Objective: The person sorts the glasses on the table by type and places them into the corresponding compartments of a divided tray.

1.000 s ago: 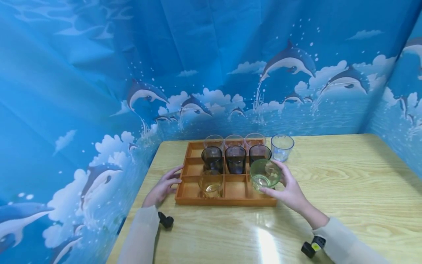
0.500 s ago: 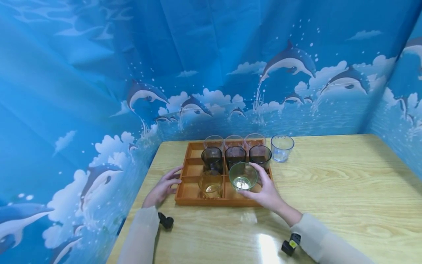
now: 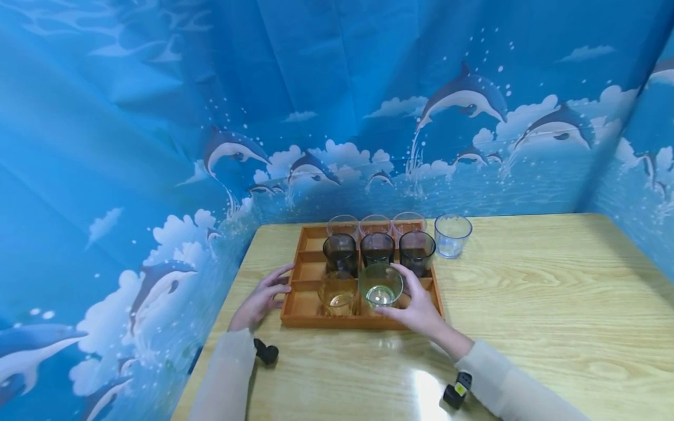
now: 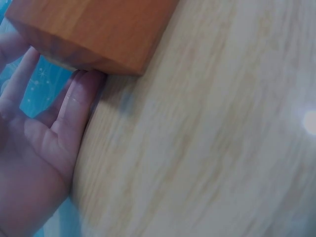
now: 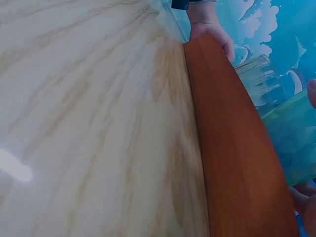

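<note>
My right hand (image 3: pixel 418 311) grips a pale green glass (image 3: pixel 380 286) between thumb and fingers. The glass is upright, low at the front middle compartment of the brown wooden tray (image 3: pixel 321 321). Just left of it in the front row stands an amber glass (image 3: pixel 337 292). My left hand (image 3: pixel 261 299) touches the tray's left side with extended fingers. The left wrist view has that hand (image 4: pixel 44 128) against the tray corner (image 4: pixel 98 34). In the right wrist view, the green glass (image 5: pixel 296 138) shows behind the tray's front wall (image 5: pixel 232 143), with most of the right hand out of frame.
Three dark glasses (image 3: pixel 377 248) fill the tray's middle row, with three clear pinkish ones (image 3: pixel 375 223) behind. A blue-tinted glass (image 3: pixel 452 237) stands on the table (image 3: pixel 553 280) right of the tray. A dolphin-print curtain (image 3: pixel 337 117) backs the table.
The right hand has carried the green glass left from the tray's front right compartment to the front middle, then slightly lower. The left hand stays at the tray's side.
</note>
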{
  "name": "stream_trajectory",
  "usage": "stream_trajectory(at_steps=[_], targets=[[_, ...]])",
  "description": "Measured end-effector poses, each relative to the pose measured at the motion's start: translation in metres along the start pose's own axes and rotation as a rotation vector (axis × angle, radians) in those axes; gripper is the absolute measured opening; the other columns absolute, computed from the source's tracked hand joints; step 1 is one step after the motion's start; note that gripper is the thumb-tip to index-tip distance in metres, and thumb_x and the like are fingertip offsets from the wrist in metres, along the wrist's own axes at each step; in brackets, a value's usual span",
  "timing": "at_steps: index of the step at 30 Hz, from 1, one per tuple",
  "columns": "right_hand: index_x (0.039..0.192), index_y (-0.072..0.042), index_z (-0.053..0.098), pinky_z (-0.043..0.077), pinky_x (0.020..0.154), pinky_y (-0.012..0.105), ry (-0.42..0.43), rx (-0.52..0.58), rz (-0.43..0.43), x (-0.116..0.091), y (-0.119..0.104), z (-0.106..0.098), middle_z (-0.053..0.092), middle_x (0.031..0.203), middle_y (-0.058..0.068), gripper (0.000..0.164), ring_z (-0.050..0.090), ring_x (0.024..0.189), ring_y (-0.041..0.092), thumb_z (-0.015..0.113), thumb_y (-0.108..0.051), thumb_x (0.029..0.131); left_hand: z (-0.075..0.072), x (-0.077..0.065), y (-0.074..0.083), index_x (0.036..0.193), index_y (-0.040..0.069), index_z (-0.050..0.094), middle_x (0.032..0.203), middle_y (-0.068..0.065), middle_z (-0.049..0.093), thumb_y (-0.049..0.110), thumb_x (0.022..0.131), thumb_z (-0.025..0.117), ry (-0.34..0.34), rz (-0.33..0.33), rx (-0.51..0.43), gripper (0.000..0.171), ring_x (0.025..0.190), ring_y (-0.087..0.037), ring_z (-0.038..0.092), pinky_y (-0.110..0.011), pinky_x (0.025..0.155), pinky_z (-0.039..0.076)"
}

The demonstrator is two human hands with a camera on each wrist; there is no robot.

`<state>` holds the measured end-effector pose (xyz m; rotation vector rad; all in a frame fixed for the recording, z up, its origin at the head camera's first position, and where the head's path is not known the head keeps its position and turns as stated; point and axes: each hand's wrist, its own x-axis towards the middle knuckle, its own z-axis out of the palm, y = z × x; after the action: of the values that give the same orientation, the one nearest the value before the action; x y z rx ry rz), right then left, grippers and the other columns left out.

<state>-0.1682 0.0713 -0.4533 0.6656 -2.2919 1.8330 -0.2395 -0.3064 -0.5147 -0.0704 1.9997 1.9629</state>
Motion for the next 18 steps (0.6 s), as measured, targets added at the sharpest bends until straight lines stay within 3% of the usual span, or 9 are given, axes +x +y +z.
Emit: stream_trajectory(at_steps=[7, 12, 18], targets=[[0.139, -0.005, 0.035, 0.036, 0.095, 0.051, 0.004, -0.112, -0.004, 0.002, 0.04, 0.001, 0.046, 0.131, 0.016, 0.092, 0.045, 0.118, 0.034, 0.086, -0.021, 0.064, 0.007, -0.009, 0.013, 0.142, 0.027, 0.04, 0.144, -0.01, 0.03, 0.012, 0.088, 0.06, -0.03, 0.007, 0.008, 0.059, 0.125, -0.033, 0.034, -0.045, 0.083, 0.045], [0.139, -0.004, 0.036, 0.04, 0.093, 0.047, -0.026, -0.116, 0.004, 0.001, 0.045, 0.001, 0.046, 0.13, 0.015, 0.09, 0.047, 0.116, 0.031, 0.084, -0.024, 0.066, 0.003, -0.002, 0.003, 0.14, 0.029, 0.041, 0.143, -0.01, 0.031, 0.011, 0.089, 0.058, -0.011, 0.019, 0.019, 0.057, 0.123, -0.032, 0.035, -0.043, 0.08, 0.047], [0.139, -0.004, 0.035, 0.039, 0.095, 0.045, -0.066, -0.097, -0.021, 0.0, 0.046, -0.001, 0.044, 0.131, 0.018, 0.089, 0.044, 0.119, 0.032, 0.084, -0.022, 0.067, 0.001, -0.002, 0.002, 0.141, 0.028, 0.04, 0.143, -0.012, 0.031, 0.011, 0.09, 0.057, -0.028, 0.03, 0.034, 0.057, 0.122, -0.033, 0.036, -0.042, 0.076, 0.048]])
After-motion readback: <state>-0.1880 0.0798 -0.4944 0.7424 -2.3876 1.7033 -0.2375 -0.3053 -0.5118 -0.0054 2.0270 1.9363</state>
